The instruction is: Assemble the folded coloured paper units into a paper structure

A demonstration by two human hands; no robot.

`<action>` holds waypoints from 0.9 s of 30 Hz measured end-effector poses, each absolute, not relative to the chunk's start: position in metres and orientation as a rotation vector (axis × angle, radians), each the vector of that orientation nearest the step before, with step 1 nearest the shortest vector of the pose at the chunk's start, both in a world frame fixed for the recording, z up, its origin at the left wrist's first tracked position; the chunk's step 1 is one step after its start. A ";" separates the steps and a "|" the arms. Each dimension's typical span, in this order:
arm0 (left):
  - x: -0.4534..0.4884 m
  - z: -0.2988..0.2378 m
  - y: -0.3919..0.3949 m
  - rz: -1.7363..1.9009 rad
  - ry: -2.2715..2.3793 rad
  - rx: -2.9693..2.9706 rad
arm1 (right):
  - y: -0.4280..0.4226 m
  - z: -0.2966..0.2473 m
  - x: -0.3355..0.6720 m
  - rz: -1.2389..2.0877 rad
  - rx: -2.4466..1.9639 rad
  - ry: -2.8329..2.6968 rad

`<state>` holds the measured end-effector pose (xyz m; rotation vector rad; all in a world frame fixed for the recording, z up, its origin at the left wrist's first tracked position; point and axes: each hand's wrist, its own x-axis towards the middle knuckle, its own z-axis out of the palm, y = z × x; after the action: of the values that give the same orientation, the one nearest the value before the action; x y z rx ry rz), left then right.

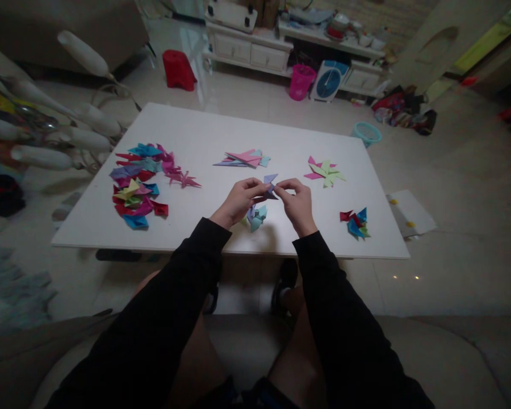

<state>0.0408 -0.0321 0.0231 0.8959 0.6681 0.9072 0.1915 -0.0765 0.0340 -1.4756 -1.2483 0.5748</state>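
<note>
Between my two hands, above the white table (187,227), is a purple folded paper piece (271,179), an origami shape with pointed ends. My left hand (243,199) pinches its left side. From the other side my right hand (297,203) pinches it with thumb and forefinger. Just below my hands lie light blue and purple folded papers (258,217), partly covered by my left hand. Beyond my hands rests a stack of long pink, blue and purple folded papers (244,158).
Many colourful folded papers (138,187) are heaped at the table's left. Green and pink folded papers (325,171) lie right of my hands, with red, blue and green ones (356,223) nearer the right edge. A red stool (179,70) and teal basket (367,133) stand beyond the table.
</note>
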 end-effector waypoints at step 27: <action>0.039 0.028 -0.026 0.883 0.816 0.932 | -0.066 0.023 0.191 0.619 -1.506 -1.237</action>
<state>0.0389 -0.0258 0.0276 0.9318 0.8161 0.8835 0.1909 -0.0661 0.0230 -1.5055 -1.2370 0.6187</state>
